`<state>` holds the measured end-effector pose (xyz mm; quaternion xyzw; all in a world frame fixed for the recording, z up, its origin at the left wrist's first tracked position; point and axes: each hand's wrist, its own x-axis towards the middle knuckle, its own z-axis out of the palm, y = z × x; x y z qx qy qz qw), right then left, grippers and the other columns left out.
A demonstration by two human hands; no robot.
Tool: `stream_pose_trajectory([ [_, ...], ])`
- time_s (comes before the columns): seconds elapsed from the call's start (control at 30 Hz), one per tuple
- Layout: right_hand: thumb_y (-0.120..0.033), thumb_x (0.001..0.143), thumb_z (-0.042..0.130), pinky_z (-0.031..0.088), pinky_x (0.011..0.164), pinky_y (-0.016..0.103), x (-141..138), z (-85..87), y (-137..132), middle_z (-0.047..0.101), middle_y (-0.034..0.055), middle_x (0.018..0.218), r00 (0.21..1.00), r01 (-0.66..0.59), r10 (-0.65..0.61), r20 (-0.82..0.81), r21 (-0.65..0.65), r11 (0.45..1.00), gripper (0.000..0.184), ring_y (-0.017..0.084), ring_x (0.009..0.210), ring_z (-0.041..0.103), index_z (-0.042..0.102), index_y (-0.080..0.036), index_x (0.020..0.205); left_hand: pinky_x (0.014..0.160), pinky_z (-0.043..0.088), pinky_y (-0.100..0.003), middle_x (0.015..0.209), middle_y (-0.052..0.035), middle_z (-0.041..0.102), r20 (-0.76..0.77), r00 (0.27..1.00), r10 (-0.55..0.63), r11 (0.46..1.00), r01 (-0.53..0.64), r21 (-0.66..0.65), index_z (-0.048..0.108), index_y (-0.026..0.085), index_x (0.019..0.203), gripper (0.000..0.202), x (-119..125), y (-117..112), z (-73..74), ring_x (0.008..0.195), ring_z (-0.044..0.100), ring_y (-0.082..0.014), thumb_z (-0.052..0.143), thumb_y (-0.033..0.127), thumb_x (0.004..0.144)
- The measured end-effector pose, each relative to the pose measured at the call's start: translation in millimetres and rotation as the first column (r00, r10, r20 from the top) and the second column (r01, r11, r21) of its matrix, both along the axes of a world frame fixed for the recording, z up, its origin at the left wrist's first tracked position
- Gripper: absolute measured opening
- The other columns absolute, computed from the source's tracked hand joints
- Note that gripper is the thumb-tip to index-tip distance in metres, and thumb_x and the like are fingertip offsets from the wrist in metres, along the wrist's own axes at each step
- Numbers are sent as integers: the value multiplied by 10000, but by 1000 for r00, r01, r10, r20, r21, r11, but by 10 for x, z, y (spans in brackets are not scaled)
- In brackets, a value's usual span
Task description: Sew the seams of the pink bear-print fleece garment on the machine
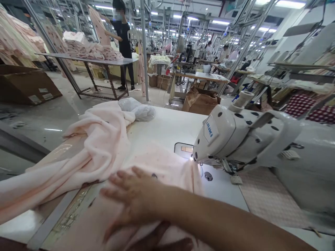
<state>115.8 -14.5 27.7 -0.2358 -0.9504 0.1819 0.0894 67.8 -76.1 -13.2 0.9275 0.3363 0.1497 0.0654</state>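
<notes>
Pale pink plush fabric (162, 162) lies on the white sewing table, one edge running under the needle area of a white JUKI sewing machine (225, 136). Across it reaches my right hand (136, 197), palm down with fingers spread, slightly blurred. At the bottom edge, below my right forearm, a few shadowed fingers of my left hand (159, 238) show against folds of the fabric; the rest is cut off, and their grip is unclear. A larger bunched heap of the pink fabric (104, 139) rests left of my hands and hangs over the table's left side.
A crumpled clear plastic bag (142, 111) sits at the table's far edge. Beyond it stand a cardboard box (201, 101) and a table (78, 58) piled with pink pieces, where a person (125, 42) holds up fabric. Another box (26, 83) stands far left.
</notes>
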Motion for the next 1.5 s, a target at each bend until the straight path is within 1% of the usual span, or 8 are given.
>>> stream_pose_trajectory([
  [0.17, -225, 967, 268, 154, 1121, 475, 117, -105, 574, 284, 102, 1469, 864, 503, -502, -46, 126, 855, 416, 216, 1372, 187, 304, -128, 1370, 902, 469, -386, 1176, -83, 577, 13, 998, 61, 997, -61, -40, 477, 236, 1243, 351, -568, 103, 154, 1096, 535, -219, 344, 296, 924],
  [0.33, -299, 918, 415, 152, 1116, 490, 787, -95, -365, 255, 48, 1486, 953, 286, -302, 11, 284, 915, 460, 234, 1379, 137, 334, -176, 1353, 1089, 207, -447, 1462, -87, 286, -280, 920, -275, 961, 271, -53, 222, 218, 1421, 585, -1422, 679, 353, 1327, 284, -266, 421, 439, 917],
  [0.4, -341, 901, 476, 232, 1040, 528, 1120, -126, -779, 398, 100, 1399, 941, 293, -338, 21, 451, 843, 379, 293, 1321, 252, 479, -166, 1237, 1079, 207, -410, 1465, -60, 285, -336, 894, -297, 954, 293, -63, 225, 254, 1421, 577, -1576, 733, 464, 1302, 324, -254, 431, 442, 916],
  [0.5, -232, 880, 508, 388, 813, 433, 1388, -101, -1049, 594, 115, 1042, 903, 424, -400, -155, 465, 777, 238, 250, 976, 503, 573, -152, 1094, 949, 333, -375, 1306, -50, 480, -296, 936, -189, 982, 184, -43, 462, 251, 1271, 377, -1366, 650, 625, 1126, 475, -246, 457, 361, 911],
  [0.77, -390, 961, 294, 287, 661, 337, 1159, 27, -860, 562, -2, 695, 919, 394, -387, -82, 134, 909, 387, 160, 687, 464, 587, -214, 779, 648, 386, -335, 783, -32, 572, -225, 958, -179, 983, 181, -11, 579, 174, 784, 104, -204, 656, 626, 724, 529, -211, 557, 263, 833],
  [1.03, -455, 858, 525, 271, 738, 378, 1260, -88, -738, 549, 14, 811, 845, 485, -521, 122, 237, 842, 302, 203, 766, 463, 521, -308, 1122, 564, 330, -324, 697, -17, 545, -187, 937, -294, 940, 319, 120, 553, 167, 669, 120, -13, 749, 612, 627, 487, -175, 546, 166, 789],
  [1.2, -462, 851, 526, 289, 700, 366, 1410, -87, -753, 512, 28, 808, 815, 538, -553, 173, 131, 833, 225, 217, 805, 450, 613, -263, 795, 562, 315, -320, 733, -10, 519, -93, 852, -514, 798, 516, 313, 525, 168, 716, 209, -162, 594, 477, 636, 418, -158, 426, 138, 898],
  [1.5, -263, 893, 493, 388, 715, 337, 1742, -110, -743, 589, 20, 777, 830, 556, -544, -125, 104, 825, 125, 176, 786, 559, 595, -247, 965, 593, 379, -350, 777, -23, 542, -187, 934, -304, 938, 328, 113, 528, 182, 861, 198, -137, 392, 421, 683, 480, -208, 567, 376, 844],
])
